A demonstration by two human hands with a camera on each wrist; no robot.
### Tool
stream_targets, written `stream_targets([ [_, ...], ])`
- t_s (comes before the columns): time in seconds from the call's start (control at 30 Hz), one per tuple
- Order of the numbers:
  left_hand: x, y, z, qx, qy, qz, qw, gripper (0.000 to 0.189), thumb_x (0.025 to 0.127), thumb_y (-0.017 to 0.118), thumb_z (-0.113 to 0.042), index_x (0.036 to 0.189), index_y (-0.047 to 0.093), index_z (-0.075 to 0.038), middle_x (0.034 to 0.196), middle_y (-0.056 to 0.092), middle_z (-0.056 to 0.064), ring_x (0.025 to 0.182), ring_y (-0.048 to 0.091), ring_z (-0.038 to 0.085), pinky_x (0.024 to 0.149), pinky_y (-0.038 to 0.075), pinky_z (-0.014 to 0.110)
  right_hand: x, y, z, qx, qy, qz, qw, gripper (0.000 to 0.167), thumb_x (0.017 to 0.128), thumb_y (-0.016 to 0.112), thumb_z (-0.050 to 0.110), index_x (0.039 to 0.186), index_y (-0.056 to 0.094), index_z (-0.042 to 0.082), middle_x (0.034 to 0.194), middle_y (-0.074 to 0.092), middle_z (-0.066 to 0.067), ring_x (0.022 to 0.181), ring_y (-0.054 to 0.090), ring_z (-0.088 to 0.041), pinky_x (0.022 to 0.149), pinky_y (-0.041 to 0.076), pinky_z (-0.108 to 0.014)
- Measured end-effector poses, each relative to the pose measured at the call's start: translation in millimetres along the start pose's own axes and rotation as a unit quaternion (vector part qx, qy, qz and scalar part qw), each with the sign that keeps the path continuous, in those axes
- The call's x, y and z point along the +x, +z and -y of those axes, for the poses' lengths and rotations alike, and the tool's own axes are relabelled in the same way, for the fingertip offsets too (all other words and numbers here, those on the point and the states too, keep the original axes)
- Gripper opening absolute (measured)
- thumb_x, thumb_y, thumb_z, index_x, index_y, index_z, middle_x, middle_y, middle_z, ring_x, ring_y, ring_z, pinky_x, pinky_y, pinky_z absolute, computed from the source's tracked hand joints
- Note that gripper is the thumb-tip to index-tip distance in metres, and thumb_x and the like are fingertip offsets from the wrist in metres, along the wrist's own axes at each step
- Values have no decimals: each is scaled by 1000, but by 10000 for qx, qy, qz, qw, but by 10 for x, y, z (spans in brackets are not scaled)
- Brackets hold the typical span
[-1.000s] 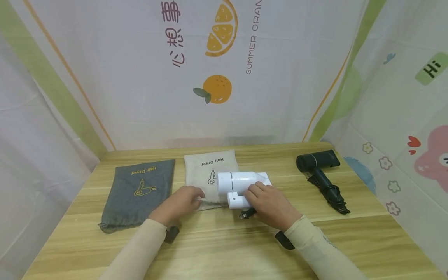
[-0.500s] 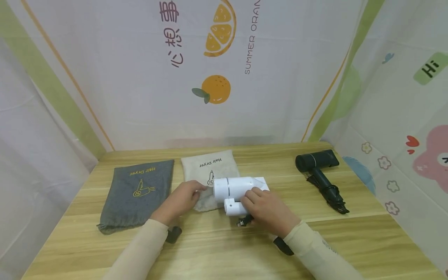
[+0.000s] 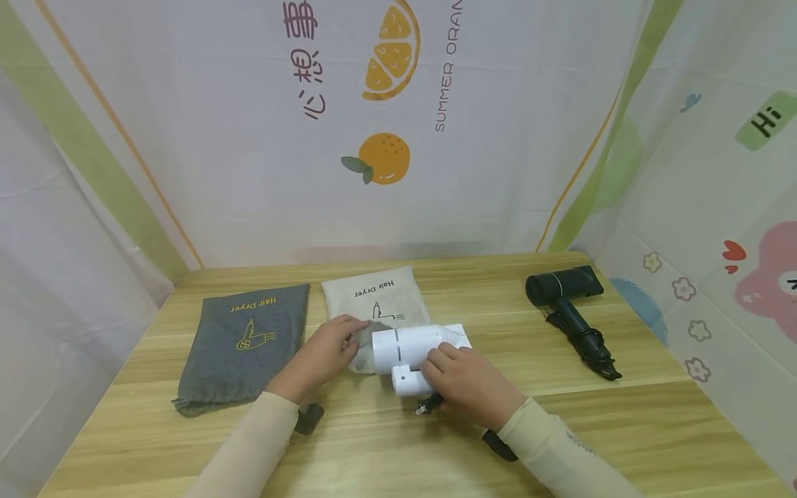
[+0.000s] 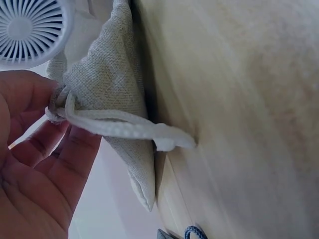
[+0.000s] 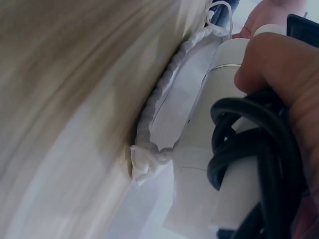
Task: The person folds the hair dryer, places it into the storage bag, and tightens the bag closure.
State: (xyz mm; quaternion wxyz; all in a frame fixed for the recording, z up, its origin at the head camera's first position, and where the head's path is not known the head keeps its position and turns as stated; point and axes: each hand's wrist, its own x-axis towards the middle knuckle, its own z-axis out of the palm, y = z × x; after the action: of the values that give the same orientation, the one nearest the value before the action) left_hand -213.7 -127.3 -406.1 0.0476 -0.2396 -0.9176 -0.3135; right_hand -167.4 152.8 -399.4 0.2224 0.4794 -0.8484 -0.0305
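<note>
My left hand pinches the gathered mouth edge of a beige drawstring bag printed "Hair Dryer"; the lifted edge shows between thumb and fingers in the left wrist view, with the white drawstring hanging beside it. My right hand grips a white hair dryer by its folded handle, round which a black cord is wound. The dryer lies sideways close over the bag's mouth, its vented end toward my left hand. A plug sticks out below the handle.
A dark grey "Hair Dryer" bag lies flat at the left on the wooden table. Farther right rests a black hair dryer with its cord wrapped round the handle. White printed curtains enclose the table's back and sides.
My right hand has drawn the white hair dryer toward me and slightly left. My left hand, earlier at the bag's edge, now pinches and lifts its mouth.
</note>
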Motion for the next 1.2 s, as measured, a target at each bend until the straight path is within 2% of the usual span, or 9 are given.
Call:
stream_targets([
  [0.2, -10, -7, 8, 11, 139, 8, 9999, 34, 90, 62, 4, 124, 66, 2, 118, 66, 10, 87, 58, 15, 79, 52, 36, 14, 13, 56, 7, -8, 84, 10000, 50, 60, 90, 30, 96, 59, 14, 91, 55, 2, 84, 54, -17, 65, 49, -31],
  [0.4, -22, 4, 20, 45, 305, -59, 9995, 36, 88, 62, 6, 124, 65, 3, 117, 66, 11, 96, 62, 20, 84, 53, 39, 19, 26, 99, -10, -87, 124, 9999, 45, 62, 87, 29, 95, 60, 14, 89, 56, 3, 82, 54, -16, 64, 49, -30],
  [0.73, -31, 12, 6, 133, 625, 19, 9980, 36, 89, 63, 5, 126, 64, 2, 120, 65, 10, 101, 63, 22, 87, 53, 40, 51, 46, 108, -80, 286, 571, 9979, 45, 65, 87, 34, 93, 61, 12, 87, 55, 1, 79, 51, -16, 60, 49, -29],
  [0.93, -45, 27, -6, -14, 517, 70, 9986, 39, 88, 63, 5, 126, 64, -1, 121, 65, 8, 101, 64, 21, 87, 54, 39, 95, 66, 147, -163, 635, 723, 9952, 43, 69, 85, 36, 93, 60, 12, 85, 54, 2, 78, 50, -16, 59, 48, -30],
  [1.2, -51, 60, -19, -144, 376, 112, 9991, 40, 86, 67, 4, 126, 64, 1, 123, 64, 9, 99, 63, 20, 88, 54, 40, 137, 157, 191, -207, 1046, 430, 9934, 49, 65, 85, 34, 102, 63, 10, 89, 57, 0, 82, 53, -19, 59, 48, -33],
])
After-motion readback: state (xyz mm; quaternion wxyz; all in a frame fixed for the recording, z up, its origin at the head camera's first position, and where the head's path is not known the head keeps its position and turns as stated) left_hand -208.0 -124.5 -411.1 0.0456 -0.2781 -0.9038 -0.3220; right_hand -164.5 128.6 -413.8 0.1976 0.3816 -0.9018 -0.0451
